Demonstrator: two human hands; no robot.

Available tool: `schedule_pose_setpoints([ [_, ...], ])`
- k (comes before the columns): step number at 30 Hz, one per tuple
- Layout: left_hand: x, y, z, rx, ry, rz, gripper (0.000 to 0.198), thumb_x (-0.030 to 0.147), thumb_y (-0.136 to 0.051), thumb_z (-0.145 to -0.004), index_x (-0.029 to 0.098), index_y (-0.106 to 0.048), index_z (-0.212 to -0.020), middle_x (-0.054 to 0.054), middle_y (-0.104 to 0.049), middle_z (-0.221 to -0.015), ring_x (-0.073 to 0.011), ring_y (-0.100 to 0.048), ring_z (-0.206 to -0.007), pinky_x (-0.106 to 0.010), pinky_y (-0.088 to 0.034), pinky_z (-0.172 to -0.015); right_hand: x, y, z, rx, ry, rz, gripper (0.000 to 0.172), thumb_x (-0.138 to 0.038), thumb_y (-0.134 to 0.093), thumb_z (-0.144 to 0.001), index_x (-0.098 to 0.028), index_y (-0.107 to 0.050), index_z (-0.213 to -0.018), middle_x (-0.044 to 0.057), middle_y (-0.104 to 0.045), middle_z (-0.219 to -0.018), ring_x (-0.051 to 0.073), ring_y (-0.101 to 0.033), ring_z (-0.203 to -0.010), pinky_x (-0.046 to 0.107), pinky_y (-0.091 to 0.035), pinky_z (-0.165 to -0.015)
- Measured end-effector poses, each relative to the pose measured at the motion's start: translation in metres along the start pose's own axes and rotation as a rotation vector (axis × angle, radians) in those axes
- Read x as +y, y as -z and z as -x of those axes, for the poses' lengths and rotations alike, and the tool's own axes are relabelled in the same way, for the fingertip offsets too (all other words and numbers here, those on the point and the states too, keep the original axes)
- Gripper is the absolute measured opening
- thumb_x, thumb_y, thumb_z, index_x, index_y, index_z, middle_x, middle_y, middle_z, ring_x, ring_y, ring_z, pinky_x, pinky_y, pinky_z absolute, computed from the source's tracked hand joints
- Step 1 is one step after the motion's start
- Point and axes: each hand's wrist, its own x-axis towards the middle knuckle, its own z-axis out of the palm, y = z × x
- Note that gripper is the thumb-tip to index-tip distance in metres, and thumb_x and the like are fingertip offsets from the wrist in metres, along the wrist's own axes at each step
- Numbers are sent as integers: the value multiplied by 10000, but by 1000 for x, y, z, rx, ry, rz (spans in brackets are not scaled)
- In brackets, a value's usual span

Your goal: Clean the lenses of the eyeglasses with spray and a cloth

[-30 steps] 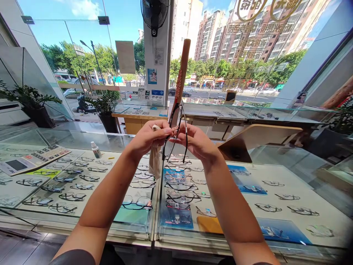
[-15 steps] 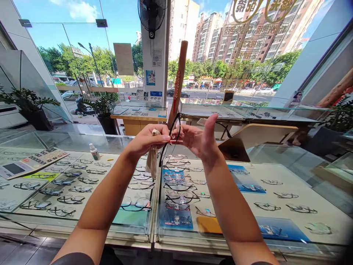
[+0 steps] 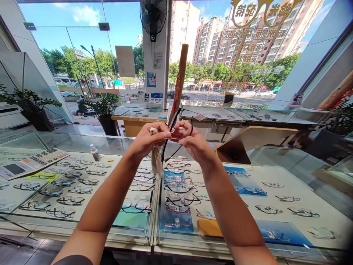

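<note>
A pair of black-framed eyeglasses [image 3: 164, 150] is held up over the glass counter, its frame front seen nearly edge-on and its temples pointing to the right. My left hand [image 3: 150, 139] pinches the glasses near the bridge between thumb and fingers. A pale cloth [image 3: 157, 162] is tucked in that same hand and hangs down below it. My right hand [image 3: 197, 143] is closed at the other side of the glasses, fingertips near the middle of the frame, with one temple tip showing above its knuckles. Exactly what its fingertips grip is partly hidden.
Rows of eyeglasses [image 3: 135, 206] lie in the glass display counter [image 3: 132, 235] beneath my arms. At left are a calculator [image 3: 35, 162] and a small white bottle [image 3: 95, 152]. A tilted wooden-backed board [image 3: 256, 136] stands at right. A wooden post [image 3: 180, 77] rises behind my hands.
My right hand has gone from spread, thumb raised, to closed at the glasses. The glasses have turned, so their temples now reach further right. The cloth stays in my left hand.
</note>
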Motion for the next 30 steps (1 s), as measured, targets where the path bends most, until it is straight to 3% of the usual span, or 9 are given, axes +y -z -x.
schedule_pose_setpoints([
  [5, -2, 3, 0, 119, -20, 112, 443, 464, -934, -732, 178, -600, -679, 55, -452, -575, -62, -406, -480, -194, -300, -475, 3, 12, 0, -231, 27, -53, 532, -169, -795, -652, -335, -638, -1132, 4, -758, -1310, 270, -686, -1299, 520, -428, -1267],
  [9, 4, 0, 2, 106, 10, 190, 472, 474, -931, -695, 176, -566, -670, 67, -419, -586, -43, -351, -457, -175, -309, -452, 7, 23, -2, -385, 65, 19, 725, -239, -956, -639, -345, -604, -1264, 32, -656, -1547, 285, -591, -1477, 512, -404, -1291],
  [14, 4, 0, 4, 48, 73, 214, 487, 489, -940, -659, 181, -563, -658, 71, -356, -566, -56, -334, -466, -180, -296, -435, 9, 26, -4, -289, 72, 98, 436, -430, -886, -862, -302, -629, -1190, 66, -706, -1414, 255, -670, -1351, 518, -443, -1264],
  [17, -1, 2, 2, 88, 87, 189, 474, 475, -929, -674, 186, -554, -669, 63, -392, -568, -64, -376, -477, -184, -316, -446, 10, 23, -2, -301, 102, 165, 636, -490, -974, -750, -315, -613, -1244, 55, -661, -1419, 279, -637, -1393, 541, -425, -1291],
  [22, -3, -1, -3, 161, 92, 203, 501, 483, -940, -653, 181, -540, -675, 40, -531, -617, -55, -428, -482, -185, -373, -459, 5, 13, 5, -320, 122, 390, 933, -430, -1062, -618, -330, -504, -1360, 81, -517, -1546, 317, -505, -1537, 546, -314, -1387],
  [25, -3, -2, -3, 155, 78, 202, 480, 473, -937, -667, 180, -557, -687, 26, -590, -637, -58, -450, -478, -187, -356, -447, 0, 6, 9, -309, 130, 485, 937, -411, -1055, -641, -308, -456, -1354, 106, -478, -1551, 339, -474, -1569, 550, -308, -1397],
  [30, -6, 4, -2, 103, 14, 70, 461, 483, -933, -728, 178, -590, -687, 40, -539, -576, -62, -416, -458, -203, -272, -439, -6, 5, 14, -295, 100, 563, 904, -405, -1015, -719, -298, -492, -1449, 105, -508, -1579, 350, -451, -1608, 550, -292, -1413],
])
